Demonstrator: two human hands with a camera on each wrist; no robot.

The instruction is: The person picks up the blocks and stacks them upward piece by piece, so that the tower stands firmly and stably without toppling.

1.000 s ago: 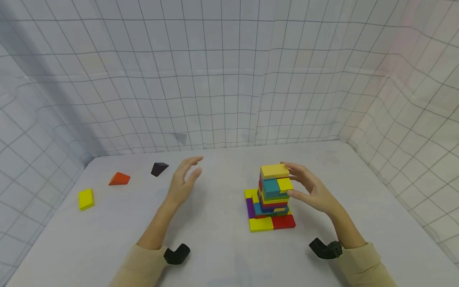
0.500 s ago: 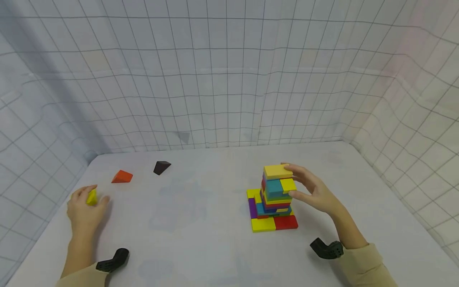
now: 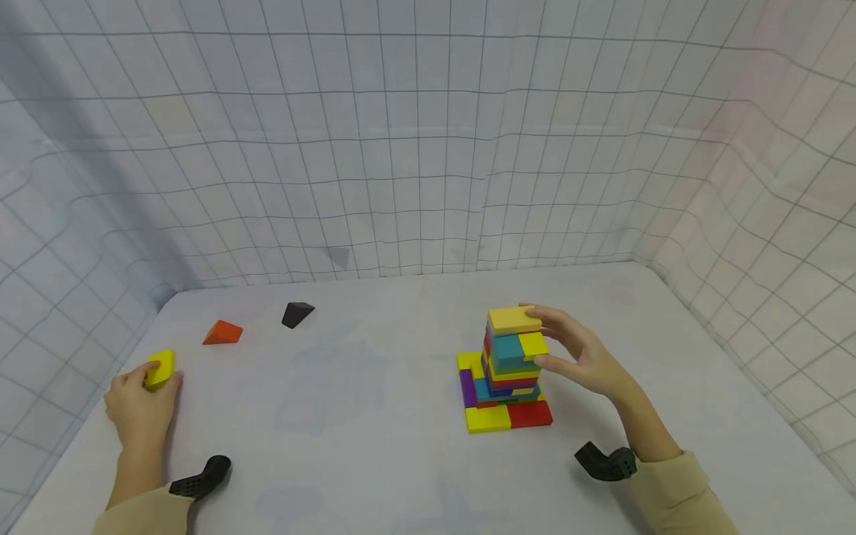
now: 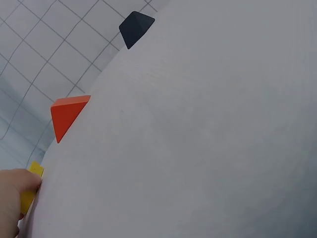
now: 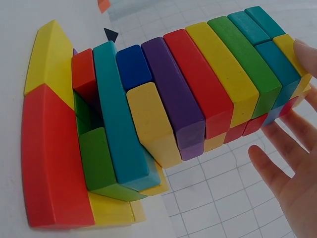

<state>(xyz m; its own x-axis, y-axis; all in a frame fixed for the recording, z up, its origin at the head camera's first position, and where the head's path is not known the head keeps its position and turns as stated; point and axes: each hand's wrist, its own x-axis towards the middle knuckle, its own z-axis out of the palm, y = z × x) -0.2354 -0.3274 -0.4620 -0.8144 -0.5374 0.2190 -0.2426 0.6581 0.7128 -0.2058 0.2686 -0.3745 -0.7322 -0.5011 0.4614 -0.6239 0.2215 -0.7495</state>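
Observation:
On the far left of the table, my left hand (image 3: 139,407) pinches a yellow block (image 3: 163,365) between thumb and fingers; the left wrist view catches just the thumb side of it. A tower of stacked coloured blocks (image 3: 513,353) stands right of centre on a base of yellow, red and purple blocks (image 3: 487,419). My right hand (image 3: 580,355) holds the tower near its top. Its thumb lies on a small yellow block (image 5: 291,52) on the near side, while other fingers reach round behind. A flat yellow block (image 3: 513,320) tops the stack.
An orange pyramid-like block (image 3: 223,333) lies beyond the left hand. Farther right is a black faceted block (image 3: 297,314). White gridded cloth (image 3: 414,186) rises behind the table and along both sides.
My left hand has swung from mid-table to the far left and taken hold of the yellow block there. The right hand stays at the tower, which looks unchanged.

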